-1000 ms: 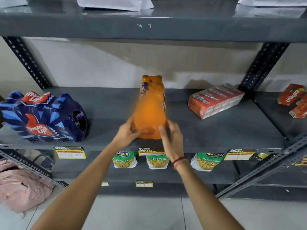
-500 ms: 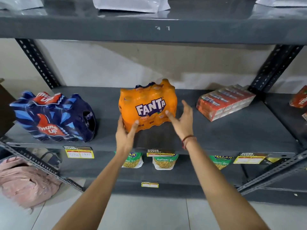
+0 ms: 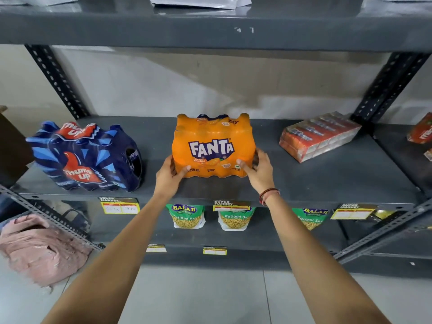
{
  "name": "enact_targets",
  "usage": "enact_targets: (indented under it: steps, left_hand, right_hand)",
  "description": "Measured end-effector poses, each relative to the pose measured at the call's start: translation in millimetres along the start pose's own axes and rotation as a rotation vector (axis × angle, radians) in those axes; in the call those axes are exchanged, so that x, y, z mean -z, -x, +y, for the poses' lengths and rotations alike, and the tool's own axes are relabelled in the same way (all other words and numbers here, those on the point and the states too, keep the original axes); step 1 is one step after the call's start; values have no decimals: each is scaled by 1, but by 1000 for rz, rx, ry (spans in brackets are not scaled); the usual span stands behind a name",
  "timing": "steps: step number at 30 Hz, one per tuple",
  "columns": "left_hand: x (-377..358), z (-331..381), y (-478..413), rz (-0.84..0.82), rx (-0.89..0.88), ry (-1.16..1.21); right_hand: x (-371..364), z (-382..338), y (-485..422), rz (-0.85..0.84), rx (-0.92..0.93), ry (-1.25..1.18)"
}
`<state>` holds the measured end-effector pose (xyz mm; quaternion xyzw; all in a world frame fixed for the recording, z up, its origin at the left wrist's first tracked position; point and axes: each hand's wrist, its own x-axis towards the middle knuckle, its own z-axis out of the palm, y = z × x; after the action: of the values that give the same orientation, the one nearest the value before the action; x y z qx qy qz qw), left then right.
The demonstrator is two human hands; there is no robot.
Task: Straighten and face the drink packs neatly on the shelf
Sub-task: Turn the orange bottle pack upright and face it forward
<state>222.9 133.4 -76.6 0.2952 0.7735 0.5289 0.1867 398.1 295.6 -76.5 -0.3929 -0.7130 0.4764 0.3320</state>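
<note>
Clamping the orange Fanta pack (image 3: 213, 146) at frame centre on the middle shelf (image 3: 304, 183), left hand (image 3: 168, 177) and right hand (image 3: 258, 170) grip its lower corners; likely heavy, slippery shrink-wrap.

Three green snack bags (image 3: 187, 216) hang under the shelf edge, beside yellow price tags (image 3: 119, 206). A pink backpack (image 3: 39, 249) lies on the floor at lower left. White packets (image 3: 198, 1) sit on the top shelf.
</note>
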Motion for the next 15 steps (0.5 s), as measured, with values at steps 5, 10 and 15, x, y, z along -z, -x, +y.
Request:
enact_targets:
  steps: [5, 10, 15]
  left_hand:
    - [4, -5, 16, -3, -26, 23]
    - [7, -9, 34, -4, -65, 22]
    - [12, -12, 40, -30, -76, 40]
  right_hand:
    - [3, 1, 22, 50, 32, 32]
    - [5, 0, 41, 76, 36, 43]
    - [3, 1, 53, 98, 30, 69]
